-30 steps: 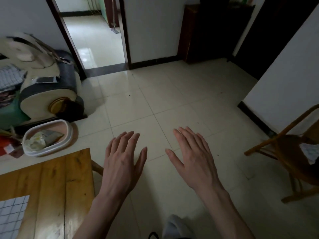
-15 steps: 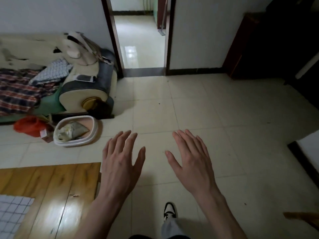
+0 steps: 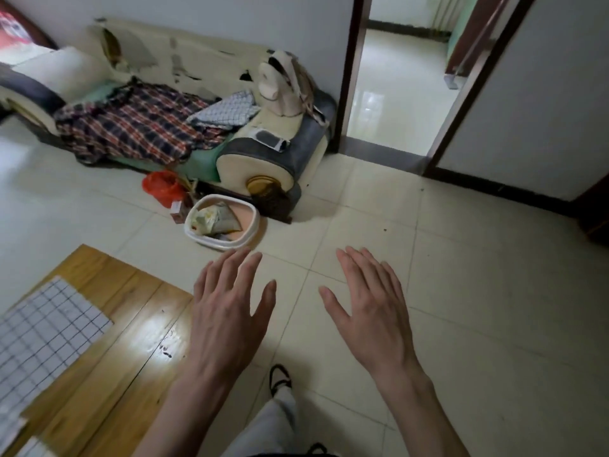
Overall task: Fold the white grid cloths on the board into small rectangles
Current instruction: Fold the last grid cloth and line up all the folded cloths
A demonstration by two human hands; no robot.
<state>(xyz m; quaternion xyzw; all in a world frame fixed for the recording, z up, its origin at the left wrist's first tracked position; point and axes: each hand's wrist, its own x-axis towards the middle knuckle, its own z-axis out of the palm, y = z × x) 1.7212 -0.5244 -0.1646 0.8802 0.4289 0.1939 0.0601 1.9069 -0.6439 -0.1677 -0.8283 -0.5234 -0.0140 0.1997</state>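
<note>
White grid cloth (image 3: 43,331) lies flat at far left on wooden board (image 3: 131,331), well apart from both my hands. Second bit of cloth at bottom-left corner, mostly cut off by frame edge. My left hand (image 3: 227,318) hovers palm down over board's right edge, fingers spread, holding nothing. White basin (image 3: 221,222) sits on tiled floor (image 3: 478,291) beyond left hand, near sofa (image 3: 184,127). My right hand (image 3: 372,311) hovers over floor, palm down, fingers loose, empty. Doorway (image 3: 395,94) at upper right.
</note>
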